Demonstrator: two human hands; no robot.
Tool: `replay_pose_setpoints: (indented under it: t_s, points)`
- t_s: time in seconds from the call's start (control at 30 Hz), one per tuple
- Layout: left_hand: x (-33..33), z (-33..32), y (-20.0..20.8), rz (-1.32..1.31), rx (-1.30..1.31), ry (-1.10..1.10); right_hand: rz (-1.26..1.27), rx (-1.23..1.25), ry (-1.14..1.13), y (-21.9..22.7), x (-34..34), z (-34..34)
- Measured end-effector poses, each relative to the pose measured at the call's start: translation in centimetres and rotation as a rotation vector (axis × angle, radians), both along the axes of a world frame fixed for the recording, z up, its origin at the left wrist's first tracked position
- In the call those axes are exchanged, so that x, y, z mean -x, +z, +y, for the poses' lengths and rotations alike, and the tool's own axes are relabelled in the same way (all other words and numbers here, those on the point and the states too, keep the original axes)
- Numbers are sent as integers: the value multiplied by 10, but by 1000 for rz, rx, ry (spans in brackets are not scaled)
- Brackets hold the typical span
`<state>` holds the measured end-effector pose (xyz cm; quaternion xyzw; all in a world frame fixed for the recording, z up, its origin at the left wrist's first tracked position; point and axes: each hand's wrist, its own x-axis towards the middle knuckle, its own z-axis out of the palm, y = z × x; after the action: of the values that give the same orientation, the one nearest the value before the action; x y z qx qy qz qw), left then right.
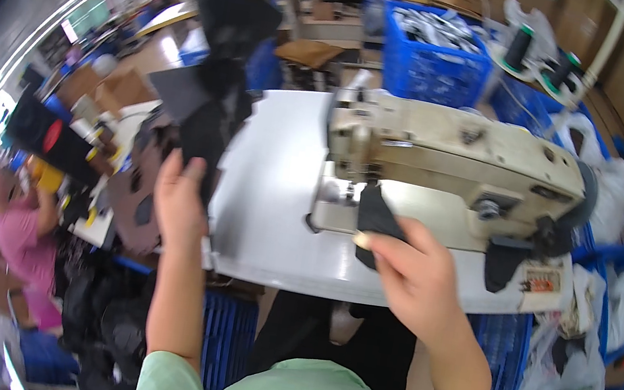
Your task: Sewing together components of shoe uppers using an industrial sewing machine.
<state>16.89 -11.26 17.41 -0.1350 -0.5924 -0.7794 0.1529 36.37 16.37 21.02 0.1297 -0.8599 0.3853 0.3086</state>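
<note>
My right hand [418, 273] pinches a dark fabric piece [381, 212] on the bed of the cream sewing machine [451, 143], just in front of the needle area. Something pale shows at the tip of one of its digits. To the left, my left hand [182, 203] is raised with its fingers pointing away from me, up against a string of black fabric pieces [205, 125]. Motion smears those fingers, so their grip on the pieces is unclear. The white table top [268, 213] lies between my hands.
More brown-black cut pieces [134, 208] lie on the side table at left. Blue crates [433, 71] stand behind the machine and along the right. Thread cones [519, 48] rise at the back right. A person in pink [27, 240] sits at far left.
</note>
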Motion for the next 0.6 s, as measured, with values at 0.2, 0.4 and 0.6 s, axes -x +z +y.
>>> replay_pose_setpoints:
  t_s: [0.2, 0.4, 0.6]
  points:
    - [-118, 41, 0, 124, 124, 116, 6, 217, 274, 3, 64, -115]
    - [-171, 47, -21, 417, 335, -210, -158, 161, 323, 15, 28, -98]
    - [-190, 7, -33, 1075, 622, -84, -549, -239, 258, -25, -9, -4]
